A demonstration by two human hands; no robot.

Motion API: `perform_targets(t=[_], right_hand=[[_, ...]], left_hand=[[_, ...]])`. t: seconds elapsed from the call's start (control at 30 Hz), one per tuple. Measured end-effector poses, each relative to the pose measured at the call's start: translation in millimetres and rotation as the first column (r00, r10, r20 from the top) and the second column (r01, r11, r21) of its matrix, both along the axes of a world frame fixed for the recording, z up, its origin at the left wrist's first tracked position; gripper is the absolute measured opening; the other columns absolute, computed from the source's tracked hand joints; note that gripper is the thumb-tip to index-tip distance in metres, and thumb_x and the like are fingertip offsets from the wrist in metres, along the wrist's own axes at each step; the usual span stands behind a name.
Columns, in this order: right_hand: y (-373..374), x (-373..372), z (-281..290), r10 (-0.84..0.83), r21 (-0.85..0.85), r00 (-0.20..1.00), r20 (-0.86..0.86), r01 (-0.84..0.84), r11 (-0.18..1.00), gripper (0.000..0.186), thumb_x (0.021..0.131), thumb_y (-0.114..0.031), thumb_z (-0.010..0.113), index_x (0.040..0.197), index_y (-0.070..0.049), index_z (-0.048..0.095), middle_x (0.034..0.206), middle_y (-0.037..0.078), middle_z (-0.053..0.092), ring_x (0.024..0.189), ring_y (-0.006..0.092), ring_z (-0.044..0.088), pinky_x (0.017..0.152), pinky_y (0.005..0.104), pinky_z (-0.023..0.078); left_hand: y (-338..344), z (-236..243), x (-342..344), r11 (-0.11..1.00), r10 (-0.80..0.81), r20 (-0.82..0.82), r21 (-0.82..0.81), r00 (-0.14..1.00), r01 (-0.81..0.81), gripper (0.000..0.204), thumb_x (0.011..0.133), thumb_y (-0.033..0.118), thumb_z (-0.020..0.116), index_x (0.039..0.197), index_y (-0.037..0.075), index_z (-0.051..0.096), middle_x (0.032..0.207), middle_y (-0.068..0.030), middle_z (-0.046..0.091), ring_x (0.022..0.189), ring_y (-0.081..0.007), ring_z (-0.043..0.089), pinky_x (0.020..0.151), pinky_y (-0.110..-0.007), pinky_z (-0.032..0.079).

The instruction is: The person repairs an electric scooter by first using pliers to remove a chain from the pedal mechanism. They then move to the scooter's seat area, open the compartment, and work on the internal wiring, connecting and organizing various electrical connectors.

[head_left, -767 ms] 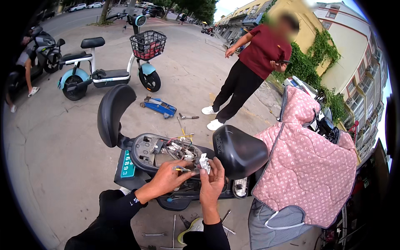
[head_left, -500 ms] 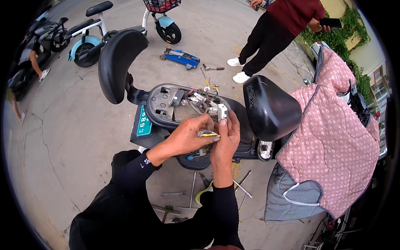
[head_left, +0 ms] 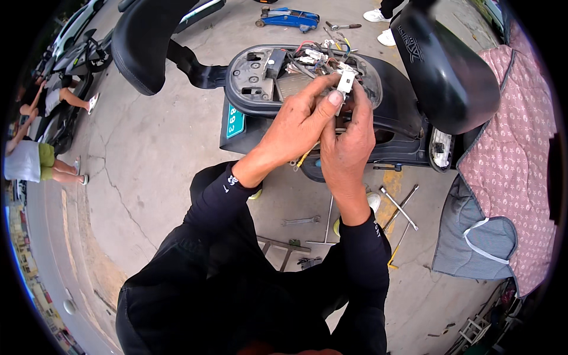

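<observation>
- Both hands have come up over the open scooter [head_left: 378,112] since a moment ago.
- left hand [head_left: 296,127] and right hand [head_left: 346,142] fingers pinch the white connector [head_left: 345,80] together, wires [head_left: 313,56] behind it.

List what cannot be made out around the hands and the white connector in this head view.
- White connector: its lower part is hidden by the left hand and right hand.
- Wire ends in the open scooter compartment: too small and tangled to trace.
- Blue jack: cut off by the top edge.
</observation>
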State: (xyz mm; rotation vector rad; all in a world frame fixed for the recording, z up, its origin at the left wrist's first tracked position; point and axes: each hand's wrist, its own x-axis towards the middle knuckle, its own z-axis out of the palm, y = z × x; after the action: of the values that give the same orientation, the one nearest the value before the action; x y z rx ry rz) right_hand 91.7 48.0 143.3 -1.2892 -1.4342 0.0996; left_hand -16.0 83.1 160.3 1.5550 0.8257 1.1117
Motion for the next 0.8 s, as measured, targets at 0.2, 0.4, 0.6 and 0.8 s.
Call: perform_targets(t=[0.2, 0.4, 0.6, 0.8], right_hand=[[2, 7, -8, -0.086, 0.050, 0.975, 0.203, 0.077, 0.996, 0.051, 0.084, -0.006, 0.073, 0.131, 0.000, 0.054, 0.114, 0.016, 0.065, 0.098, 0.0324, 0.065, 0.079, 0.0375, 0.054], [2, 24, -13, -0.105, 0.200, 0.961, 0.255, 0.054, 0.978, 0.041, 0.087, -0.019, 0.074, 0.122, -0.001, 0.061, 0.102, 0.016, 0.071, 0.074, 0.0269, 0.070, 0.056, 0.0330, 0.054], [-7, 39, -4, 0.033, -0.208, 0.937, -0.349, -0.112, 0.972, 0.035, 0.103, -0.033, 0.055, 0.099, 0.000, 0.068, 0.067, 0.005, 0.059, 0.061, 0.0119, 0.057, 0.051, 0.0272, 0.041], [-18, 34, 27, 0.187, -0.191, 0.812, -0.553, -0.342, 0.920, 0.056, 0.108, -0.049, 0.034, 0.110, 0.000, 0.061, 0.087, 0.001, 0.054, 0.078, 0.0074, 0.048, 0.069, 0.0228, 0.039]], left_hand=[[1, -6, 5, 1.000, 0.011, -0.175, 0.020, 0.985, -0.007, 0.049, 0.105, 0.039, 0.047, 0.131, -0.002, 0.050, 0.088, -0.0082, 0.068, 0.072, -0.0130, 0.058, 0.064, -0.031, 0.046], [10, -17, 5, 0.954, 0.011, 0.294, -0.291, 0.956, 0.078, 0.049, 0.103, 0.036, 0.039, 0.135, 0.000, 0.050, 0.100, -0.0082, 0.067, 0.077, -0.0151, 0.064, 0.061, -0.030, 0.052], [17, -8, -7, 0.903, -0.168, 0.298, -0.335, 0.940, 0.268, 0.047, 0.102, 0.029, 0.039, 0.139, -0.001, 0.045, 0.116, -0.0150, 0.065, 0.101, -0.0254, 0.068, 0.071, -0.035, 0.060], [15, -4, -8, 0.896, -0.193, 0.320, -0.327, 0.928, 0.299, 0.050, 0.087, 0.020, 0.042, 0.133, -0.001, 0.049, 0.102, -0.0127, 0.065, 0.082, -0.0152, 0.066, 0.062, -0.024, 0.055]])
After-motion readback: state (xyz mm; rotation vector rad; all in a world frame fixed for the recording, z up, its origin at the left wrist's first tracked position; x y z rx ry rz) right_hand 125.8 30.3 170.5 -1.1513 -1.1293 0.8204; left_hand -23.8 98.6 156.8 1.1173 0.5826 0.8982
